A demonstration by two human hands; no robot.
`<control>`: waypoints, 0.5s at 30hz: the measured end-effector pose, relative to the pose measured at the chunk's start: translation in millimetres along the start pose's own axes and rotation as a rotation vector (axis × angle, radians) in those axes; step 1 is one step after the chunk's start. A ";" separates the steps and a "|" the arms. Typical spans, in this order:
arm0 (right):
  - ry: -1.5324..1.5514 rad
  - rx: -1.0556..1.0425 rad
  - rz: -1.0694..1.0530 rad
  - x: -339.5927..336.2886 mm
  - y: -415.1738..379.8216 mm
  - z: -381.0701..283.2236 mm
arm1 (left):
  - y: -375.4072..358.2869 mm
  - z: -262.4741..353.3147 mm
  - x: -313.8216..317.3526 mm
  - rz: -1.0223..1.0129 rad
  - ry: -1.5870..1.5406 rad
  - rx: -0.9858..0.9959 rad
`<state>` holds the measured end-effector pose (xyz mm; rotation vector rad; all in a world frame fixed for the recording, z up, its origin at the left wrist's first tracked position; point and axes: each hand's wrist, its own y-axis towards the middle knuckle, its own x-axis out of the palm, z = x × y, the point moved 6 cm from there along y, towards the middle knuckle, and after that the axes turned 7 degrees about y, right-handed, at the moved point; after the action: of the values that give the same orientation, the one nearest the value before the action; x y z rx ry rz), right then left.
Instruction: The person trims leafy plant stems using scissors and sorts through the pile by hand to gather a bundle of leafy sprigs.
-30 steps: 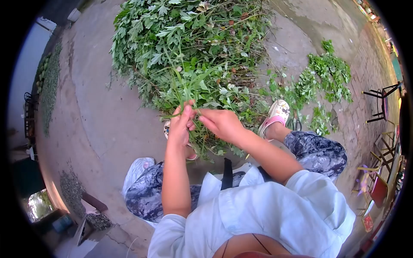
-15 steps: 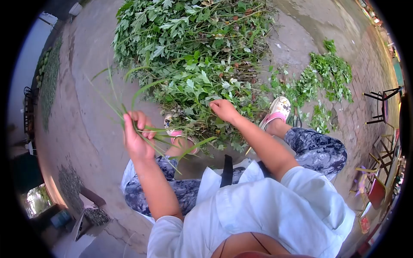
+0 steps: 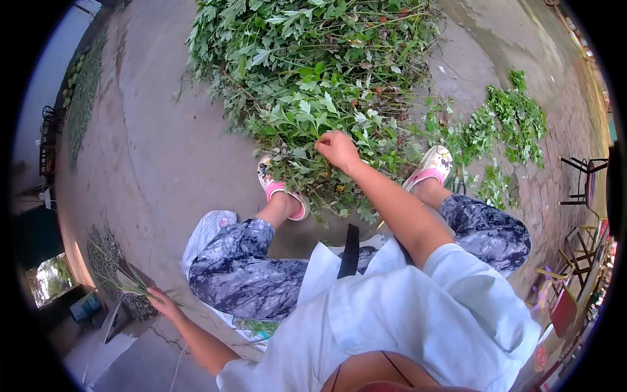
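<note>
My left hand (image 3: 163, 302) is stretched out to the far left, low down and beyond my knee. It is closed around a few long green grass blades (image 3: 130, 285), which point up and left from the fingers. In front of me lies a big heap of cut leafy plants (image 3: 294, 72) with lobed green leaves. My right hand (image 3: 338, 150) is over the heap's near edge, its fingers curled together. Whatever is in them, if anything, is hidden. Both my feet, in white and pink clogs (image 3: 432, 163), stand on either side of the heap's near end.
A smaller pile of leafy sprigs (image 3: 506, 124) lies to the right on the concrete, with dark-handled scissors (image 3: 460, 181) near my right clog. Chairs (image 3: 583, 181) stand at the far right. Dark plant matter (image 3: 108, 255) is spread on the ground at the left.
My left hand has swung down and far to the left, carrying the grass blades away from the heap. My right hand has barely moved, and the view has shifted slightly.
</note>
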<state>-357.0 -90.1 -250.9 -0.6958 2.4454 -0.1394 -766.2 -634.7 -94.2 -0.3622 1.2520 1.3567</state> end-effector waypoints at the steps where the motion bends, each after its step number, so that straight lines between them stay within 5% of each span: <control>1: 0.201 -0.012 -0.025 -4.1 5.8 0.3 | -22.1 -43.3 -3.6 0.002 0.219 0.088; 4: 0.386 -0.001 -0.073 -43.4 5.9 -8.2 | -97.6 -84.7 -1.2 -0.547 0.657 -0.229; 7: 0.264 -0.009 -0.160 -75.5 -6.3 -4.2 | -155.4 -90.3 16.1 -0.970 0.857 -0.305; 10: 0.019 0.009 -0.266 -66.7 -22.2 5.5 | -143.7 -131.4 46.6 -0.946 0.894 -0.302; 13: -0.218 0.083 -0.253 -29.6 -30.6 35.2 | -80.3 -145.2 86.4 -0.644 0.707 -0.135; 15: -0.347 0.144 -0.236 -8.1 -37.6 46.4 | -19.0 -49.7 96.8 -0.595 0.419 -0.101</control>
<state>-308.2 -115.6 -275.5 -0.8642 1.9988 -0.2610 -797.4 -629.8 -200.1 -1.0430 1.2708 0.8507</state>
